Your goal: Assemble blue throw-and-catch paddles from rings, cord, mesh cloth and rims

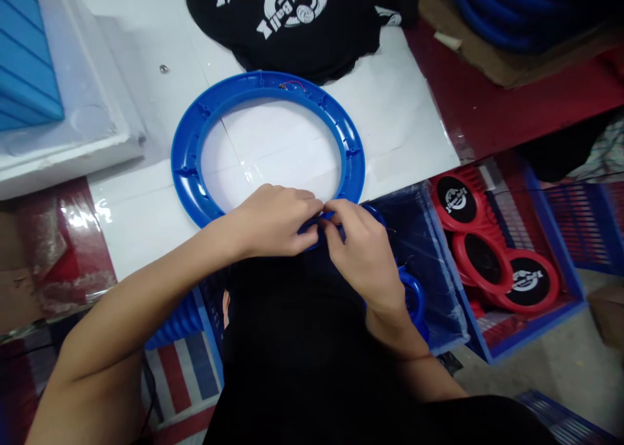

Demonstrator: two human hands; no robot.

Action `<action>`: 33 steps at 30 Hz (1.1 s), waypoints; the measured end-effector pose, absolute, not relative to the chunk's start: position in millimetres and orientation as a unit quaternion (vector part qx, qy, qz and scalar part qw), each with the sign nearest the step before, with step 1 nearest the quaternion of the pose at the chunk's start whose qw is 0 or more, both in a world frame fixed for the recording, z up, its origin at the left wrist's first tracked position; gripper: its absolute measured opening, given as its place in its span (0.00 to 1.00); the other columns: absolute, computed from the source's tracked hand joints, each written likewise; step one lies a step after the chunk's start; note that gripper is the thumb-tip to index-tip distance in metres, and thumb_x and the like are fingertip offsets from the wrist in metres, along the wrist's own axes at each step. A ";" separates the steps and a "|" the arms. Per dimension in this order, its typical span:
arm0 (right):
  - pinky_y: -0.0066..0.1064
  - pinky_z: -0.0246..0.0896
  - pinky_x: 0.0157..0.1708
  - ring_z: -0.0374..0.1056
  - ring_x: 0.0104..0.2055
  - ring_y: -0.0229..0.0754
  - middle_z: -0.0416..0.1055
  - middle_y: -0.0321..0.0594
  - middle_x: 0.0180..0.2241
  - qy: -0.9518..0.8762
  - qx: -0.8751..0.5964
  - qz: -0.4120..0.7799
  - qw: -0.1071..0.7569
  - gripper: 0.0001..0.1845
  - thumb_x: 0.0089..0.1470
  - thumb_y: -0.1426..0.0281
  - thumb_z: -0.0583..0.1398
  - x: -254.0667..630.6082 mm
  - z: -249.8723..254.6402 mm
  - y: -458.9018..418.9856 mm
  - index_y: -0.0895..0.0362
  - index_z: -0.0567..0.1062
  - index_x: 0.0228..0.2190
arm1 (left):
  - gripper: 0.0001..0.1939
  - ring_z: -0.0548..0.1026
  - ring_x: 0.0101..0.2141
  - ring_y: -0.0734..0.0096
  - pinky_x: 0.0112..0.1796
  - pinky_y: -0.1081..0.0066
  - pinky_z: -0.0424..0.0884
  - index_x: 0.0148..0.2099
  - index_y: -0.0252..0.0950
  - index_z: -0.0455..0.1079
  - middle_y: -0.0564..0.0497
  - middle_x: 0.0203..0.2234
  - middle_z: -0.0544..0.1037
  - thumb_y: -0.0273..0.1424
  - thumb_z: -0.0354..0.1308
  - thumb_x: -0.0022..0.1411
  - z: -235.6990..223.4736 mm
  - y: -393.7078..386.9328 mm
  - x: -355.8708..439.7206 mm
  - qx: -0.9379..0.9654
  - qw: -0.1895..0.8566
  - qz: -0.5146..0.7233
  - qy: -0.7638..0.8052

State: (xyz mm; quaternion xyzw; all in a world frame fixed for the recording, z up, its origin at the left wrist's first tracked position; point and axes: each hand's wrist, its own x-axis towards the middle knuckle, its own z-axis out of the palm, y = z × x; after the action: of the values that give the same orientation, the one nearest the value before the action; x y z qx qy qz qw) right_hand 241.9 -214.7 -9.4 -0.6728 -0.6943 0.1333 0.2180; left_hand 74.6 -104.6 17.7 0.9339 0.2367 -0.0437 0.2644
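A blue plastic ring (188,152) lies on the white table covering, its ribbed hollow side facing up. Small electronic parts and a pink wire (295,83) show in its far side. My left hand (277,221) is over the ring's near edge, thumb and fingers pinched together. Close against it, my right hand (363,243) also has its fingertips pinched. Blue plastic shows between the fingertips, but whether it is the ring's rim or a separate small piece I cannot tell. The hands cover part of the near rim.
Black printed fabric (312,36) lies beyond the ring. A white foam tray (112,123) with a blue bin (29,55) stands at left. At right are a plastic-lined crate (433,289) with blue rings and a crate (550,328) of red discs (541,263). A small metal piece (164,69) lies on the table.
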 end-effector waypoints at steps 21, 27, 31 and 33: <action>0.37 0.69 0.41 0.72 0.38 0.43 0.75 0.38 0.36 -0.699 -0.626 0.125 0.324 0.08 0.66 0.77 0.60 252.6 -6.7 -207.9 0.52 0.74 0.36 | 0.04 0.74 0.34 0.67 0.34 0.69 0.62 0.35 0.37 0.71 0.50 0.32 0.79 0.25 0.56 0.62 8.6 -94.1 64.5 0.922 0.345 -0.022 0.174; 0.37 0.71 0.42 0.71 0.40 0.43 0.71 0.40 0.38 -0.682 -0.641 0.100 0.337 0.10 0.67 0.79 0.58 242.9 -14.6 -218.5 0.52 0.74 0.38 | 0.04 0.75 0.33 0.66 0.33 0.68 0.62 0.37 0.36 0.72 0.49 0.34 0.80 0.29 0.57 0.64 12.4 -92.0 60.7 0.923 0.347 -0.031 0.161; 0.37 0.70 0.41 0.71 0.39 0.43 0.71 0.40 0.38 -0.679 -0.650 0.103 0.326 0.10 0.68 0.78 0.56 236.6 -18.3 -221.6 0.52 0.74 0.42 | 0.10 0.77 0.34 0.63 0.30 0.67 0.59 0.37 0.36 0.73 0.47 0.35 0.81 0.34 0.54 0.69 12.5 -98.4 70.0 0.931 0.305 -0.042 0.196; 0.38 0.69 0.40 0.71 0.39 0.44 0.71 0.41 0.39 -0.678 -0.662 0.099 0.304 0.12 0.68 0.78 0.55 234.4 -19.6 -221.9 0.52 0.74 0.44 | 0.10 0.79 0.36 0.61 0.29 0.67 0.59 0.41 0.36 0.73 0.46 0.37 0.82 0.33 0.53 0.69 11.8 -102.6 75.9 0.935 0.281 -0.041 0.210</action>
State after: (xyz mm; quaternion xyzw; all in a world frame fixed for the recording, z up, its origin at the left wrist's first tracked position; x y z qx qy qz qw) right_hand 234.4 -221.9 -19.6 -0.6617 -0.6782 0.0989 0.3041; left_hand 75.9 -102.6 11.8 0.9355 0.2105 -0.0414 0.2808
